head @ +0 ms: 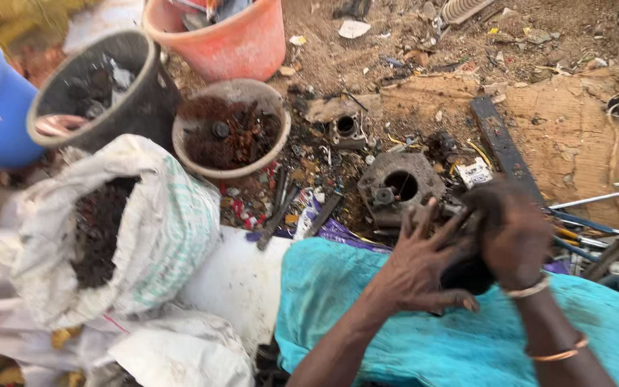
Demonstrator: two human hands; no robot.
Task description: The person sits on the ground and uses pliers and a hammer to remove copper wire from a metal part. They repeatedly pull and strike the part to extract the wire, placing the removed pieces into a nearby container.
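Dirt ground point(395, 64): four tubs, two hands.

Ahead of the hands, the grey metal housing with a round hole point(399, 185) and scattered scrap block the ground. To the left, the open white woven sack point(159, 229) and rusty-filled round bowl point(232, 129) crowd in. The flattened brown cardboard point(574, 136) on the right lies mostly bare.

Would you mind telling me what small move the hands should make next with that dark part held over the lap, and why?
Probably a firmer left-hand grip first. The right hand wraps the dark part, while the left hand only rests against it with fingers spread, above the teal cloth. Blur hides the part's shape, so what it is stays unclear.
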